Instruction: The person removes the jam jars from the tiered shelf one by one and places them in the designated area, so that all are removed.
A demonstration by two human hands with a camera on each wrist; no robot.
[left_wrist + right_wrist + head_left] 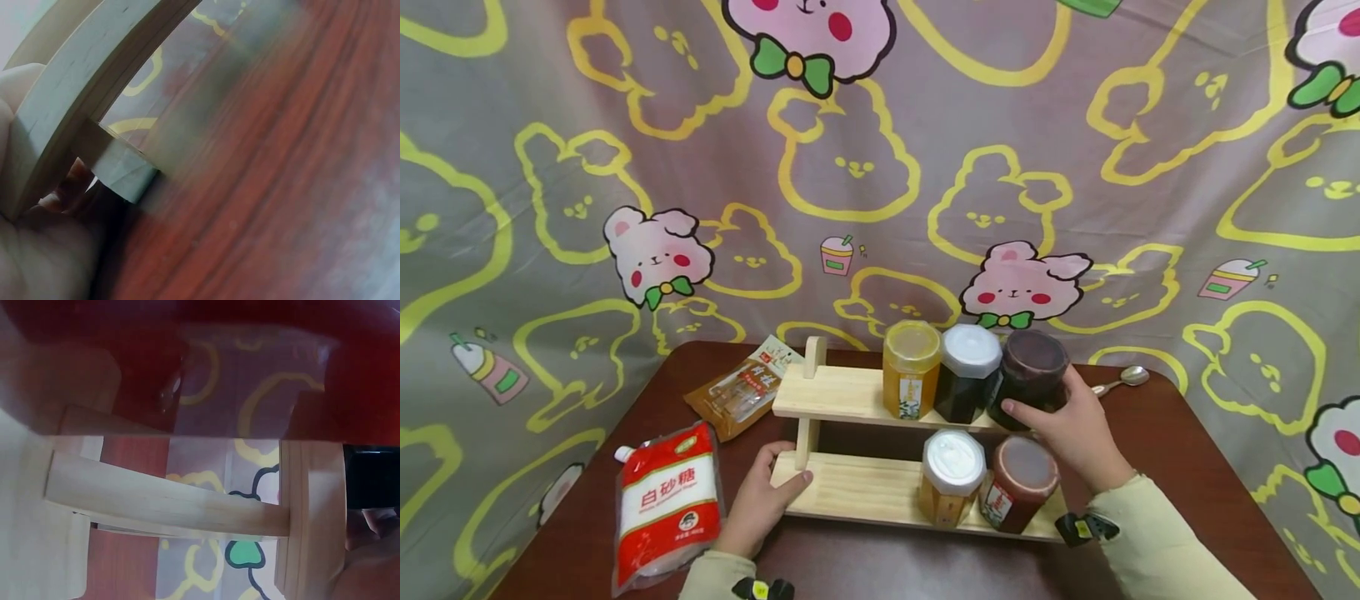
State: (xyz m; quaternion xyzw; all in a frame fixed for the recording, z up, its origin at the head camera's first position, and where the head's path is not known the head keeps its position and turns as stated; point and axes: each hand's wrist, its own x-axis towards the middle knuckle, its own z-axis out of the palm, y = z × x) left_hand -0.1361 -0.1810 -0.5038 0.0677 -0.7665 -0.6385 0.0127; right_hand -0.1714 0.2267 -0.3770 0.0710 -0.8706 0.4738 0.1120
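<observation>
A two-tier wooden rack [842, 483] stands on the table. My left hand [760, 504] grips the left end of its lower board, thumb on top; in the left wrist view fingers show beneath the wood [69, 106]. At the upper board's right end, my right hand [1078, 433] holds a dark jar [1033, 362], thumb at the front. Beside it stand a white-lidded dark jar [968, 358] and a yellow jar [912, 367]. The lower board carries a white-lidded amber jar [952, 475] and a tilted-looking red-brown jar [1018, 483], whose glass fills the top of the right wrist view.
A red and white bag of white sugar [667, 504] lies left of the rack. Behind it is a brown spice packet [747, 387]. A metal spoon [1131, 377] lies at the back right. A patterned curtain [850, 183] hangs behind the table [887, 567].
</observation>
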